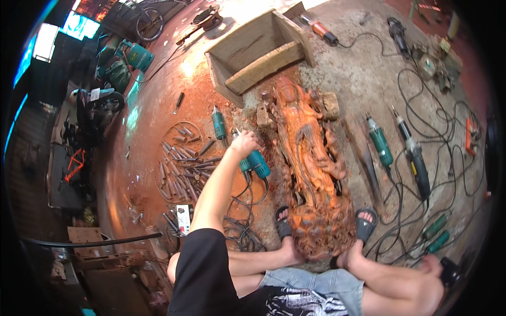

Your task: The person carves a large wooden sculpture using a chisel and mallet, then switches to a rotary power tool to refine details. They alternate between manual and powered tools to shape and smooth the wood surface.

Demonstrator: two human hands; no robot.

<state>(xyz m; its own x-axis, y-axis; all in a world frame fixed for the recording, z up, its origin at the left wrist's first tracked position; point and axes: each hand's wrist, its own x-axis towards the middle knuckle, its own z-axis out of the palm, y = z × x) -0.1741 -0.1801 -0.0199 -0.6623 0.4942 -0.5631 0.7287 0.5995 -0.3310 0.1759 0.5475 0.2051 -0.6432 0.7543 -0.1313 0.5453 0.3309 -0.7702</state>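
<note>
My left arm reaches forward in a black sleeve, and my left hand (245, 143) closes round the front end of a teal die grinder (259, 164) by the floor. Partly under my forearm lies a second teal grinder (244, 165). A third one (218, 124) rests just beyond. Between my feet lies a carved wooden figure (308, 142), orange-brown with deep openwork at its sides. Out past my right knee is my right hand (432, 265), a black band or object beside it; its fingers are too unclear to read.
Many chisels (182, 168) lie in a round tray left of my arm. A wooden box frame (258, 55) stands beyond the carving. Rightward are a green grinder (379, 141), a long black tool (416, 166), tangled cables (448, 131) and an orange-and-black grinder (320, 30).
</note>
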